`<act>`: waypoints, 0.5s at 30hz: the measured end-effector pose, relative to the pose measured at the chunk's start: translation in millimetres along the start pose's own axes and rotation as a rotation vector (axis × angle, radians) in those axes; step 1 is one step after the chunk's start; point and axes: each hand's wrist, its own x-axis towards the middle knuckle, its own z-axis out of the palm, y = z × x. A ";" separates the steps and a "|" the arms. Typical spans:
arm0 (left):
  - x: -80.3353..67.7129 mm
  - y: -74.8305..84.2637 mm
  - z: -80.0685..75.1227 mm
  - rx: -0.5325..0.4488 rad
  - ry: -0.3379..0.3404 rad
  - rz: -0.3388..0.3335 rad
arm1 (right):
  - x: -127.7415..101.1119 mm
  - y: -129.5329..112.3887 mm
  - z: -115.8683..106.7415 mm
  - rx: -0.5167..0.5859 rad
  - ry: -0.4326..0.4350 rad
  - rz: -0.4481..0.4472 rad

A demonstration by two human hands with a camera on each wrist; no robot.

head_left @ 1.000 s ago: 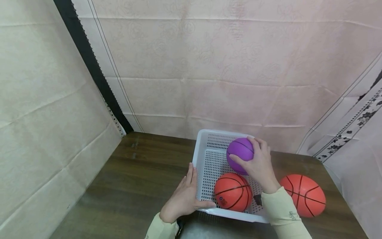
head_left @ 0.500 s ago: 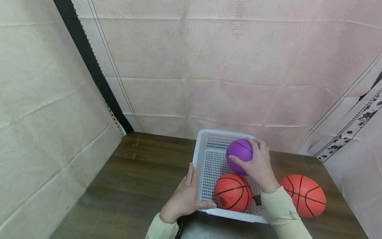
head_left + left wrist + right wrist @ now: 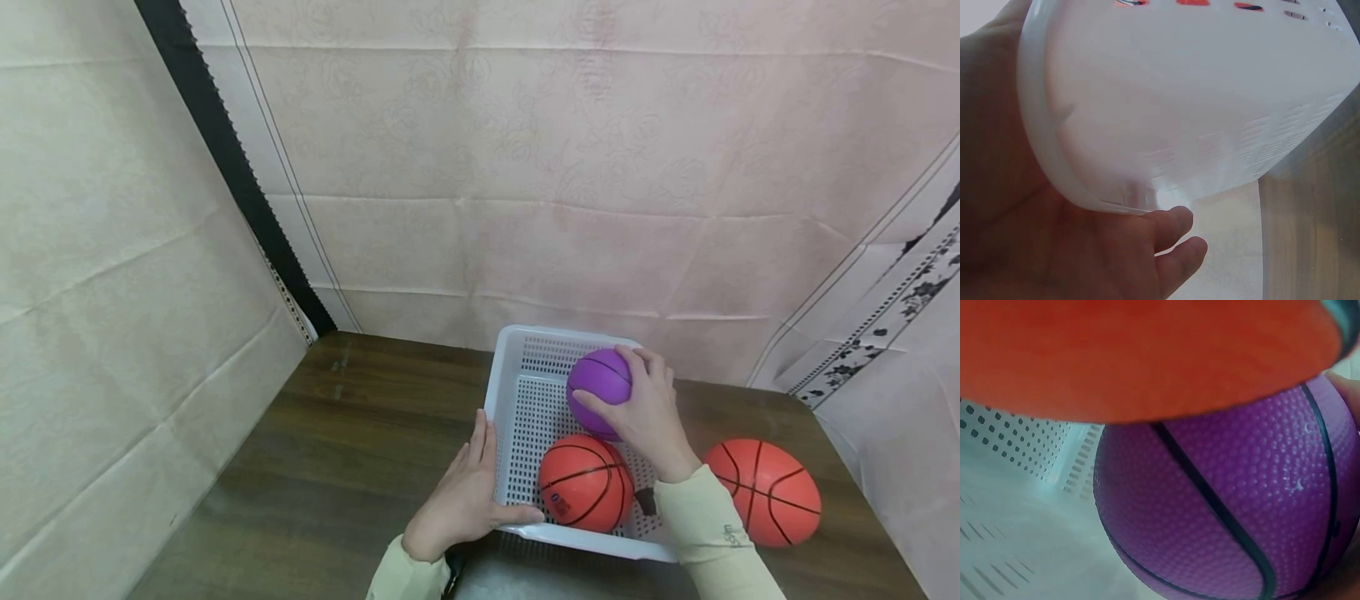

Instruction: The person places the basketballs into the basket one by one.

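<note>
The person's right hand (image 3: 651, 410) grips the purple ball (image 3: 598, 390) low inside the white basket (image 3: 517, 392), just behind an orange ball (image 3: 585, 483), while the left hand (image 3: 461, 497) clasps the basket's near left corner, thumb along its front rim.

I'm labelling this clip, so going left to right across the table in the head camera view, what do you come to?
Left hand on the basket's near left corner → white perforated basket → purple ball held by the right hand → orange basketball on the table.
</note>
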 end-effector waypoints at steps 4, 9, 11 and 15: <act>0.2 -0.7 -0.2 0.000 0.007 0.009 | -0.3 -0.1 0.3 -0.007 -0.006 0.005; 0.0 0.5 -0.4 -0.017 0.010 0.014 | 0.0 -0.3 0.2 -0.024 -0.020 0.011; -0.1 0.9 -0.5 -0.019 0.006 0.012 | 0.3 0.1 0.2 -0.038 -0.027 0.011; 0.2 0.7 -1.0 -0.014 0.003 0.006 | 1.6 1.8 0.1 -0.079 -0.034 -0.002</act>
